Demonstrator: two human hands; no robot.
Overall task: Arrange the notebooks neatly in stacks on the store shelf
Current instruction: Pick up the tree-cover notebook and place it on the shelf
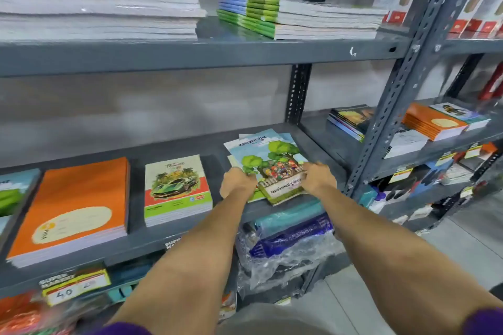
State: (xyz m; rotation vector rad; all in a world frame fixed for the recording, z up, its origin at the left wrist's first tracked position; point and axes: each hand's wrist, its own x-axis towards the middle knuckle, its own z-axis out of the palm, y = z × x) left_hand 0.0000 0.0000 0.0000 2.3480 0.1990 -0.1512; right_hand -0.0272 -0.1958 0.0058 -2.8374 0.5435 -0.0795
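A loose pile of tree-cover notebooks (268,155) lies askew on the grey middle shelf (168,236), right of centre. My left hand (236,182) grips the pile's left edge and my right hand (318,177) grips its right front corner. The top notebook is turned slightly out of line with those beneath. To the left stand a neat stack with a green car cover (177,187) and a tall orange stack (73,212).
The upper shelf carries a white-edged stack (98,16) and a green-spined stack (296,19). A perforated upright post (397,100) bounds the bay at right, with more stacks beyond. Plastic-wrapped packs (285,242) sit below the shelf, and price tags (73,287) hang on its front.
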